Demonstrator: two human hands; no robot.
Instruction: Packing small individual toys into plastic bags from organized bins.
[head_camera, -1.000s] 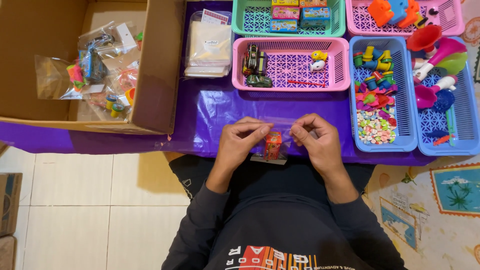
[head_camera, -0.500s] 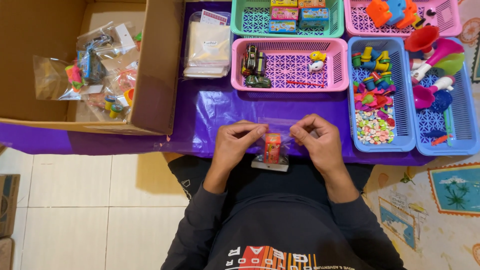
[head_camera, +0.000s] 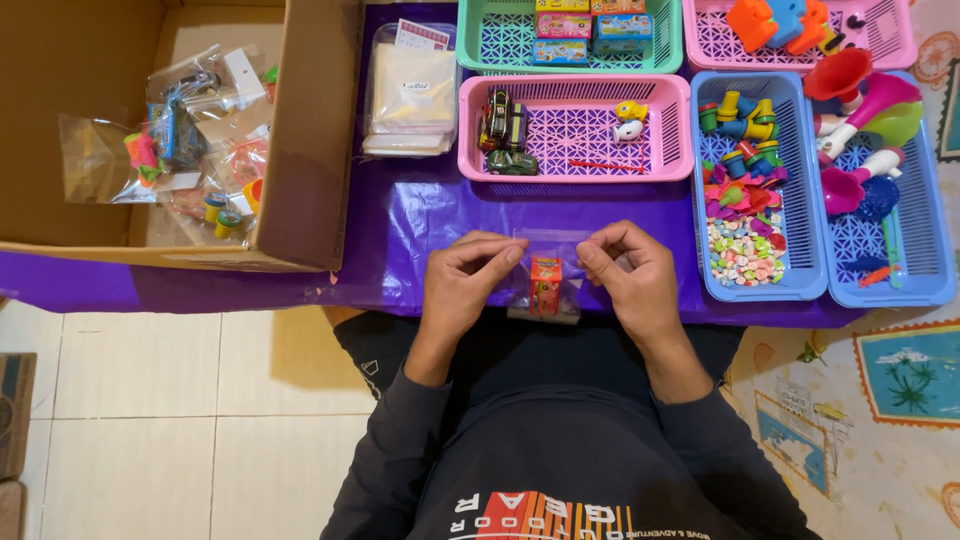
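Hands pinch the top corners of a clear bag (head_camera: 545, 285) above the worktop (head_camera: 420, 235) edge: left hand (head_camera: 462, 285), right hand (head_camera: 632, 280). Orange toy (head_camera: 545, 283) sits inside. Risk: an uneven grip could tilt the bag, spilling the toy floorward.

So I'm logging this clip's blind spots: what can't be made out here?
Head view only:
- Clear bag: its mouth is hidden under both hands' fingertips.
- Orange toy inside: too small to identify.
- Cardboard box: cut off by the top and left edges.
- Far baskets: cut off by the top edge.
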